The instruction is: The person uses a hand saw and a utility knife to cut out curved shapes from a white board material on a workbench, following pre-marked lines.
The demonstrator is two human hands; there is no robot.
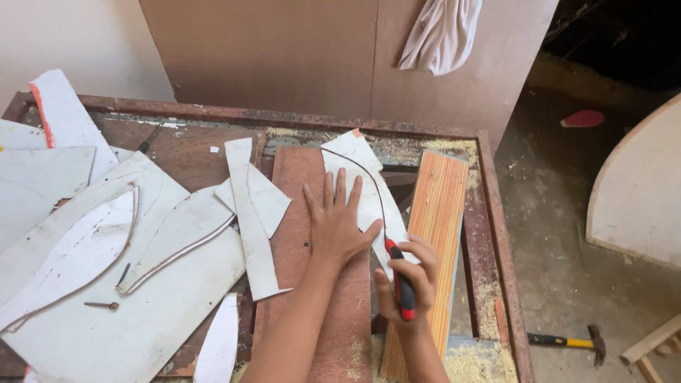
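Mid-cut at frame center: your left hand (338, 225) lies flat, fingers spread, pinning the white laminate piece (360, 186); your right hand (409, 278) grips the red-and-black handsaw (401, 282). Next stroke needs steady pressure.

Your table (496, 213) has a rusty reddish metal rim, with sawdust gathered along its right edge. Behind the table stand tall brown boards (298, 57), and a pale cloth (441, 32) hangs over their top. Left of the boards you see a plain light wall (71, 42). Right of the table lies a dusty concrete floor (553, 184), with a yellow-handled hammer (567, 342) and a curved pale panel (638, 191).
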